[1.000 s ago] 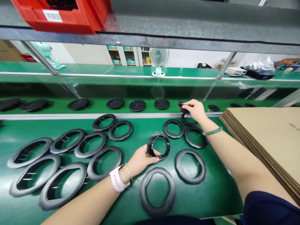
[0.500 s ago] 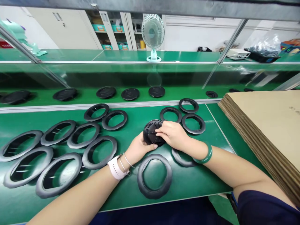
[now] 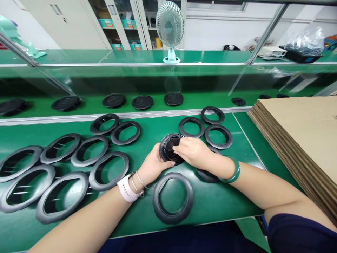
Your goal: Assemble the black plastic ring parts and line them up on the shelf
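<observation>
My left hand [image 3: 152, 166] grips the lower left edge of a black plastic ring [image 3: 165, 146] held just above the green table [image 3: 147, 135]. My right hand [image 3: 193, 151] presses a black round disc [image 3: 172, 150] into that ring, fingers on top of it. Another ring [image 3: 172, 197] lies flat just in front of my hands. One ring [image 3: 207, 174] is partly hidden under my right wrist.
Several larger oval rings [image 3: 63, 196] lie at the left, smaller rings [image 3: 218, 136] at the right. Black discs [image 3: 142, 102] sit in a row on the conveyor belt behind. A stack of cardboard sheets [image 3: 302, 133] fills the right side. A small fan [image 3: 170, 26] stands beyond.
My right hand came back from the conveyor with a black disc and set it into the ring held by my left hand. It keeps pressing there.
</observation>
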The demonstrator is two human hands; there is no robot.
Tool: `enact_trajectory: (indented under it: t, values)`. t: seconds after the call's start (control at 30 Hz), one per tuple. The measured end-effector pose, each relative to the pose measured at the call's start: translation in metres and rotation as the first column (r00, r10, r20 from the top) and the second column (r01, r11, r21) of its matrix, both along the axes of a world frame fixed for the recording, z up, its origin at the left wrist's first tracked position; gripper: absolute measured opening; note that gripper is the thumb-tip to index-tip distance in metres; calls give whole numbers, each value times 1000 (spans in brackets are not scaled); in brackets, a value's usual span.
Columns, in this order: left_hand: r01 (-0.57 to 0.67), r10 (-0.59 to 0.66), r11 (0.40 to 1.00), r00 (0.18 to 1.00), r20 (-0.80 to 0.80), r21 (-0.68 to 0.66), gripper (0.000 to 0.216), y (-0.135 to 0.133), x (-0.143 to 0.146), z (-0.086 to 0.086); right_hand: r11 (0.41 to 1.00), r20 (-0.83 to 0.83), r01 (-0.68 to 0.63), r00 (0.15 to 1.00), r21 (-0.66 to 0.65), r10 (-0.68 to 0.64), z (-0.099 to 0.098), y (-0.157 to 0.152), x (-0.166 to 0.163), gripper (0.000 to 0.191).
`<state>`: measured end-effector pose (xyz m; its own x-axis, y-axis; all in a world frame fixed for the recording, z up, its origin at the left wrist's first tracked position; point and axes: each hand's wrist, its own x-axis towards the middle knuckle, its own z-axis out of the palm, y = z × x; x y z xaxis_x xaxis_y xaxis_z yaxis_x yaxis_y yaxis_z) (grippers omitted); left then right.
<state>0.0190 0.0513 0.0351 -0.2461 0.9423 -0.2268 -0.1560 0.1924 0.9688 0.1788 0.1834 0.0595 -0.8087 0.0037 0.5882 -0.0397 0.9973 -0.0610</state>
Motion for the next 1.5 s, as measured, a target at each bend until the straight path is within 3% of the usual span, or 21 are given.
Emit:
enact_trajectory:
  t: [0.1,0.37,0.77,1.17,1.33,1.5]
  values:
    - [2,-2,1000,1000,-12,4,68,0,1,1,1000,17,-24,1000,-7,24,-1,2,0,23]
    - [16,-15,1000,996,-88,11,68,0,-1,0,995,33,-39,999,93,36,5,-3,2,38]
    - [49,-47,999,992,-116,13,65,-1,-2,2,999,124,24,992,-45,-18,-4,1,-1,2]
    - [47,-53,998,981,-184,-40,62,-1,-3,4,998,229,55,972,22,-58,1,-6,-2,12]
    - [50,-53,998,991,-125,-29,61,0,-6,3,998,133,37,991,-57,-29,-1,-6,0,21]
    - [43,-46,999,993,-108,-34,62,1,-9,0,1000,53,20,998,-4,-20,-3,-10,0,33]
